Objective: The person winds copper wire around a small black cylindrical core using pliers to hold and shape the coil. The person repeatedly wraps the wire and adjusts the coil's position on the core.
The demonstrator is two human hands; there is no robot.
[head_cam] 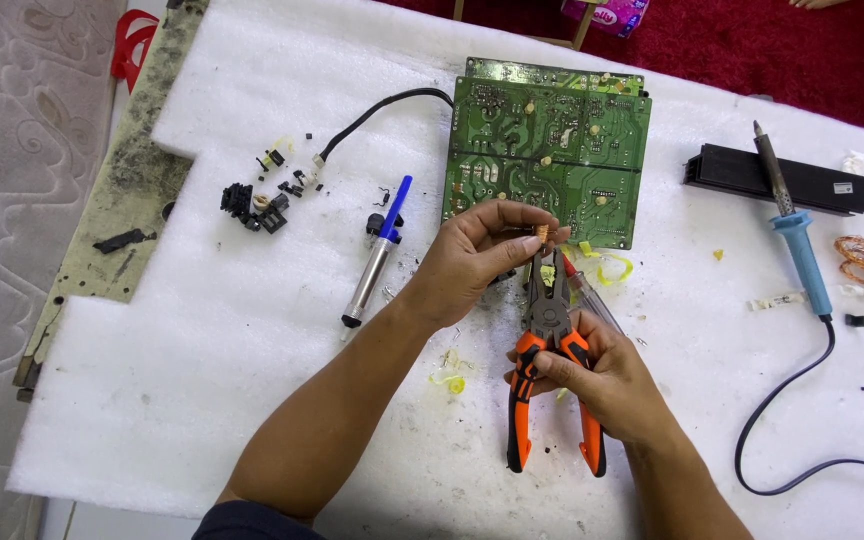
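Nearest, the right hand (pixel 602 375) grips the orange-and-black pliers (pixel 552 370) by their handles, nose pointing up. Just above, the left hand (pixel 477 255) pinches a small copper-coloured part (pixel 542 236) at the pliers' tip. Beyond lies the green circuit board (pixel 552 150) on white foam (pixel 202 380), a desoldering pump (pixel 377 255) to its left, a blue-handled soldering iron (pixel 792 225) to the right.

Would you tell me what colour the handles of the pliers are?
Orange and black, seen clearly in the head view: the pliers are gripped by the right hand.

Orange-handled pliers (pixel 550 370), nose on copper part (pixel 543 237)
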